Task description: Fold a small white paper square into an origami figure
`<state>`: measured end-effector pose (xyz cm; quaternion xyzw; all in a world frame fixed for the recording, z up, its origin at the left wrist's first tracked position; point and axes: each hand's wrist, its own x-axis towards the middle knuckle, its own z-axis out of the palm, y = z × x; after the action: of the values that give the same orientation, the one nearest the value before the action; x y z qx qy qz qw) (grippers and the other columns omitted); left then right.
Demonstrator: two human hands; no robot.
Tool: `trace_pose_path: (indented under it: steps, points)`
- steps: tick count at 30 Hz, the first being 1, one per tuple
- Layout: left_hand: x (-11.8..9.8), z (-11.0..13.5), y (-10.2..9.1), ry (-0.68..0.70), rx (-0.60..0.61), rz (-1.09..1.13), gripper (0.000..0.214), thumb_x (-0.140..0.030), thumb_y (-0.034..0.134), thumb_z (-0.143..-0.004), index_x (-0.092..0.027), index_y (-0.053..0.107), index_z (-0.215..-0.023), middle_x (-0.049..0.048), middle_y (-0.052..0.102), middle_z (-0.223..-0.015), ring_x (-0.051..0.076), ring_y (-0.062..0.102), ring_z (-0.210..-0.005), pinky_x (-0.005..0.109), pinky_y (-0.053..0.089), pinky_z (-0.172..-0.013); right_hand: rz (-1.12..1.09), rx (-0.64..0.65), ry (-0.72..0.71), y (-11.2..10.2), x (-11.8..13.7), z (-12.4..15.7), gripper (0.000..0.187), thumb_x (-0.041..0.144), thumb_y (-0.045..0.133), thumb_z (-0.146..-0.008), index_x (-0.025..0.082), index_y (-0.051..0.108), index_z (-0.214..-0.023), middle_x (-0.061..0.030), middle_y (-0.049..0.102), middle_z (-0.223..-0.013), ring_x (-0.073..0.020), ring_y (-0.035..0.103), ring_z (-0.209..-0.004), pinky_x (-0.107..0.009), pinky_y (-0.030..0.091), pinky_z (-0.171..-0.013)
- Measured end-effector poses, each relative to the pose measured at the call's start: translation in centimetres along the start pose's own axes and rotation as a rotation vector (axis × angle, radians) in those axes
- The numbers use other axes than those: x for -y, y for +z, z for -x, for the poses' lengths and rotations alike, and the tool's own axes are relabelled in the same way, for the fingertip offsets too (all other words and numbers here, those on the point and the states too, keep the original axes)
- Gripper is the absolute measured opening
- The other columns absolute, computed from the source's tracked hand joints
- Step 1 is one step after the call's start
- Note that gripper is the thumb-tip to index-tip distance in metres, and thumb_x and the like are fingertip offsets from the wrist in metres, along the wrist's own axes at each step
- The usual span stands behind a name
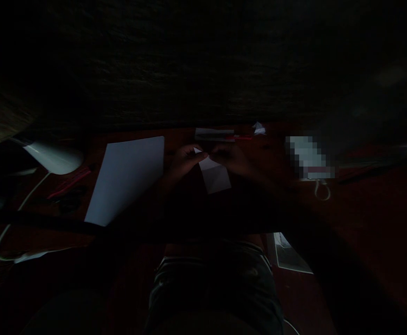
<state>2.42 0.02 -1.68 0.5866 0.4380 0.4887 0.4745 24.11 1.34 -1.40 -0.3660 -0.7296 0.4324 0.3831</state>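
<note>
A large pale sheet [132,174] lies flat on the dark reddish table [179,137], and the light is so poor that much around it sinks into shadow. Just right of that sheet, the left hand [186,159] has its thumb and fingers closed on the upper end of a small white paper [215,177], which shows creases and slants downward toward the person, its lower end free. The right hand [230,157], farther from the sheet on the same side, has its fingers curled in at the paper's top; whether they grip it or merely touch it, I cannot tell. Right of the sheet and beyond the hands lie a greyish strip [212,131], a slim red item [242,137] reaching past the strip's end, and a crumpled white scrap [259,129]. Well to the right of the sheet is a pale object blurred by pixels [310,156], with a looped cord [322,191] at its near end. To the left of the sheet are a white cone-shaped object [55,160], a pale cable [32,191] running from it, and some thin red items [71,181] too dim to name
</note>
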Motion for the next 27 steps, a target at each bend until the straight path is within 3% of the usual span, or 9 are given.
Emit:
trace_pose_path:
  steps: [8, 18, 23, 27]
  points:
    - [0.1, 0.1, -0.3, -0.008, 0.015, -0.049, 0.025, -0.039, 0.096, -0.072, -0.022, 0.079, -0.076, -0.0008, 0.073, -0.073, 0.017, 0.063, -0.069, 0.029, 0.047, -0.065, 0.028, 0.024, -0.015, 0.0, 0.2, 0.0, 0.024, 0.044, 0.080, -0.088, 0.022, 0.074, -0.080, -0.0032, 0.075, -0.085, -0.0205, 0.064, -0.083, -0.035, 0.051, -0.081]
    - [0.0, 0.0, 0.0, 0.012, -0.041, -0.002, 0.021, -0.034, 0.096, -0.071, -0.023, 0.077, -0.070, -0.0028, 0.067, -0.064, 0.015, 0.055, -0.060, 0.028, 0.040, -0.058, -0.023, 0.029, 0.000, 0.2, 0.2, -0.2, 0.025, 0.046, 0.079, -0.089, 0.021, 0.076, -0.084, -0.0038, 0.075, -0.088, -0.0209, 0.066, -0.087, -0.035, 0.052, -0.082]
    - [0.5, -0.4, -0.2, -0.019, -0.198, 0.175, 0.024, -0.032, 0.094, -0.068, -0.023, 0.072, -0.070, -0.0035, 0.067, -0.067, 0.015, 0.060, -0.062, 0.028, 0.045, -0.061, -0.034, -0.005, 0.027, -0.5, -0.3, -0.3, 0.029, 0.049, 0.079, -0.087, 0.021, 0.074, -0.082, -0.0028, 0.073, -0.084, -0.0211, 0.065, -0.083, -0.035, 0.051, -0.080]
    - [1.0, -0.8, -0.3, -0.040, -0.242, 0.265, 0.031, -0.032, 0.096, -0.064, -0.023, 0.067, -0.070, -0.0035, 0.064, -0.067, 0.016, 0.062, -0.063, 0.028, 0.048, -0.061, -0.048, -0.025, 0.053, -0.9, -0.2, -0.1, 0.031, 0.051, 0.083, -0.085, 0.022, 0.073, -0.081, -0.0010, 0.072, -0.080, -0.0194, 0.064, -0.079, -0.033, 0.051, -0.075]
